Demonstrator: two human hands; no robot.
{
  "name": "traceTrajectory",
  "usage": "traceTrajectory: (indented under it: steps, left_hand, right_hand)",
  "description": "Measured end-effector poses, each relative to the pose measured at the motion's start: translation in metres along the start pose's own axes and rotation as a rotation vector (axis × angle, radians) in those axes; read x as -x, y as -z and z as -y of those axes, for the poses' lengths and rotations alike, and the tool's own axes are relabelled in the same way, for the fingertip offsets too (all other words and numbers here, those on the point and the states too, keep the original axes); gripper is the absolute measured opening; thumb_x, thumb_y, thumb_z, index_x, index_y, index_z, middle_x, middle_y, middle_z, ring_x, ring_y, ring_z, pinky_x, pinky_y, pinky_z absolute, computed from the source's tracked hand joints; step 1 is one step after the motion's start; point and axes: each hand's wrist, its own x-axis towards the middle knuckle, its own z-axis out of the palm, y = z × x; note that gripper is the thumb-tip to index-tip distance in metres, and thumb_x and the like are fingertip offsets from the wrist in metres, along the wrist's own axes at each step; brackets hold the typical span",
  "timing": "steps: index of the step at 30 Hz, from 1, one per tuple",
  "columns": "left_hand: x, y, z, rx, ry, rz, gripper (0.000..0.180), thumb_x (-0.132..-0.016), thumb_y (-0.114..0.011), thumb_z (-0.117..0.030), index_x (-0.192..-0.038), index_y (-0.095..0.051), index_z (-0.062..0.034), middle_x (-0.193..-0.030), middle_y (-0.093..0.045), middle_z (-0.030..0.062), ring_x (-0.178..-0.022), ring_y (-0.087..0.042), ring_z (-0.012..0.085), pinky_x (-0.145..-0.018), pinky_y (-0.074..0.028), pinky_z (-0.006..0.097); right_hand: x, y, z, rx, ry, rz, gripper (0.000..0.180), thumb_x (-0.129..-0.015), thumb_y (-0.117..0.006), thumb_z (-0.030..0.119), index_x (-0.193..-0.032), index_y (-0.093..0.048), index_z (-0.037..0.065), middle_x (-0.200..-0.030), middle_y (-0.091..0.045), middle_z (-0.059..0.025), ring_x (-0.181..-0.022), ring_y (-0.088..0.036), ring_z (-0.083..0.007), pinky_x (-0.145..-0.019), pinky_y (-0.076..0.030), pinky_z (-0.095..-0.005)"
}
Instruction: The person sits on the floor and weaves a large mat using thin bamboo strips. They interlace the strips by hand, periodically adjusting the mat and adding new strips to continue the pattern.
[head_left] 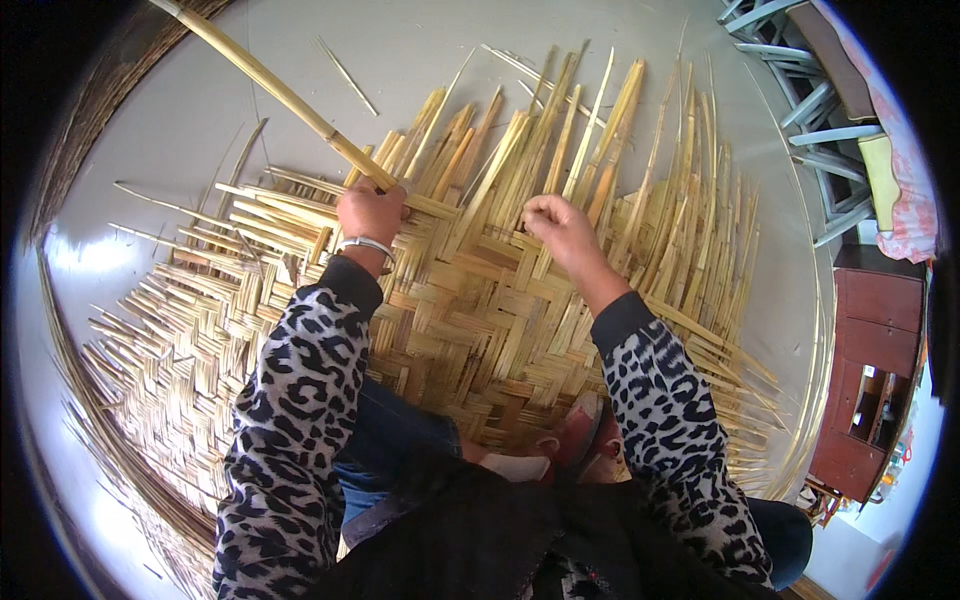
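Note:
A woven mat of flat, split reed strips point(455, 320) lies on the floor under and before me, its loose strip ends fanning out on the far and side edges. My left hand point(370, 215), with a bracelet at the wrist, is closed round a long pale reed point(270, 90). The reed slants up to the far left, and its near end meets the mat's far edge at my fingers. To the right, my right hand point(565, 235) is closed just above the mat among the upright strip ends point(600, 165). Whatever its fingers pinch, if anything, is hidden.
Long bundles of reeds point(70, 150) run along the left side. Grey stools point(810, 110) are stacked at the far right, by a dark red cabinet point(870, 300). A loose sliver point(345, 75) lies on the grey floor. My red shoes point(578, 435) rest on the mat.

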Motion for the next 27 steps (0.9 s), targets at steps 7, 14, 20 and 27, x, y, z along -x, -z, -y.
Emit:
traceTrajectory:
  steps: [7, 14, 20, 27]
  left_hand:
    - [0.022, 0.01, 0.005, 0.238, 0.058, 0.003, 0.02, -0.082, -0.071, -0.015, -0.084, -0.068, 0.0048, -0.062, -0.068, 0.009, -0.054, -0.066, 0.0142, -0.051, -0.052, 0.027]
    - [0.014, 0.031, 0.012, 0.755, 0.306, 0.134, 0.014, -0.088, -0.068, -0.007, -0.097, -0.064, 0.003, -0.083, -0.067, 0.009, -0.067, -0.067, 0.0177, -0.059, -0.056, 0.03]
    - [-0.011, 0.052, 0.015, 1.038, 0.431, 0.033, 0.021, -0.102, -0.046, -0.02, -0.108, -0.054, -0.0015, -0.097, -0.063, 0.011, -0.091, -0.064, 0.0273, -0.08, -0.056, 0.043]
    - [-0.018, 0.041, -0.008, 0.932, 0.313, 0.249, 0.042, -0.105, -0.039, -0.034, -0.12, -0.051, 0.0035, -0.104, -0.064, 0.0159, -0.096, -0.064, 0.0289, -0.089, -0.053, 0.044]
  right_hand:
    - [0.015, -0.012, -0.018, 0.374, 0.28, -0.056, 0.02, -0.089, -0.061, 0.011, -0.108, -0.064, 0.005, -0.097, -0.07, -0.0138, -0.09, -0.068, -0.0287, -0.08, -0.053, -0.0367]
    - [0.027, -0.012, 0.016, 0.641, 0.379, 0.032, 0.017, -0.089, -0.059, 0.008, -0.104, -0.063, 0.002, -0.097, -0.067, -0.0151, -0.088, -0.067, -0.0318, -0.078, -0.054, -0.0394]
    - [0.008, -0.057, 0.063, 0.662, 0.457, 0.102, 0.022, -0.092, -0.056, 0.011, -0.107, -0.059, -0.005, -0.095, -0.064, -0.0175, -0.089, -0.065, -0.0323, -0.079, -0.053, -0.0431]
    - [-0.02, -0.093, 0.072, 0.643, 0.335, 0.082, 0.019, -0.087, -0.065, 0.024, -0.089, -0.067, 0.005, -0.089, -0.066, -0.015, -0.085, -0.065, -0.0341, -0.075, -0.051, -0.0453]
